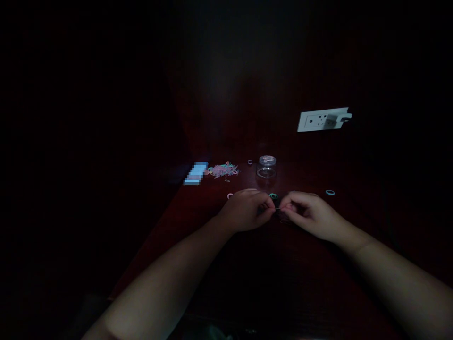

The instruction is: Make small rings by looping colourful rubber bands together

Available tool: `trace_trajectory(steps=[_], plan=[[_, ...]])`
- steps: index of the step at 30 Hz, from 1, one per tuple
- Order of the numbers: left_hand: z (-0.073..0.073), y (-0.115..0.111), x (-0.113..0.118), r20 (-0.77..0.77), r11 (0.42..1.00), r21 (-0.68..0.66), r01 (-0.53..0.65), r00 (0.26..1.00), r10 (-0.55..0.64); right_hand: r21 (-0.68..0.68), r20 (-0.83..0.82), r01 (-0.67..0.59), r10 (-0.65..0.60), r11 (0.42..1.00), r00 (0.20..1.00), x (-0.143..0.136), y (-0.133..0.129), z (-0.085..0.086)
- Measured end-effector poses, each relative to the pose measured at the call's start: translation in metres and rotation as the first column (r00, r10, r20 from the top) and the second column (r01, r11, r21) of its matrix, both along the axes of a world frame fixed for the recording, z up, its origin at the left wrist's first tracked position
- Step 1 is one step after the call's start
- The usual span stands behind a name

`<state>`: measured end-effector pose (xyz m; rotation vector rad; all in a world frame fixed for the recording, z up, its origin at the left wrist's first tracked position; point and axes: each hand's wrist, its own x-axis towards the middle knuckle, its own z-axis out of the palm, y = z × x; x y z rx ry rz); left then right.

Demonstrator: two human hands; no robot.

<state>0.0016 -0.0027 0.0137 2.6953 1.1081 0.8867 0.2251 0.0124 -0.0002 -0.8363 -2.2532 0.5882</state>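
My left hand and my right hand meet over the dark red table, thumb and fingers pinched in each. Between the fingertips runs a short, thin, light strand, which looks like a small elastic band pulled taut. Just beyond the fingers lies a green elastic band. A pink ring-shaped band shows partly behind my left hand. Dark, thin strands under the fingertips are too dim to make out.
A heap of pastel elastic bands lies beside a lit phone at the table's left. Behind my hands stands a clear lidded jar. Single bands, purple and blue, lie apart. A wall socket holds a plug.
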Motion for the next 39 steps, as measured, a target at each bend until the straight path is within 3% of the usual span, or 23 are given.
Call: trace_trajectory(steps=[18, 25, 32, 36, 39], plan=[[0.0, 0.002, -0.003, -0.03, 0.997, -0.008, 0.076, 0.997, -0.076, -0.001, 0.017, -0.001, 0.001, 1.0, 1.0, 0.002, 0.0, 0.002], [0.003, 0.021, -0.032, -0.055, 1.0, 0.014, 0.028, 0.998, -0.028, 0.044, -0.066, 0.086, -0.083, 0.995, 0.994, 0.005, 0.001, 0.004], [0.014, 0.037, -0.073, -0.159, 0.961, -0.235, -0.146, 0.981, 0.11, 0.043, -0.054, 0.068, -0.066, 0.997, 0.996, 0.003, 0.001, 0.005], [0.015, 0.035, -0.085, -0.2, 0.827, -0.526, -0.198, 0.974, 0.106, 0.018, -0.054, 0.06, -0.059, 0.998, 0.997, 0.002, 0.001, 0.005], [0.015, 0.033, -0.088, -0.215, 0.755, -0.626, -0.196, 0.974, 0.074, 0.012, -0.058, 0.064, -0.064, 0.998, 0.996, 0.003, 0.002, 0.003]])
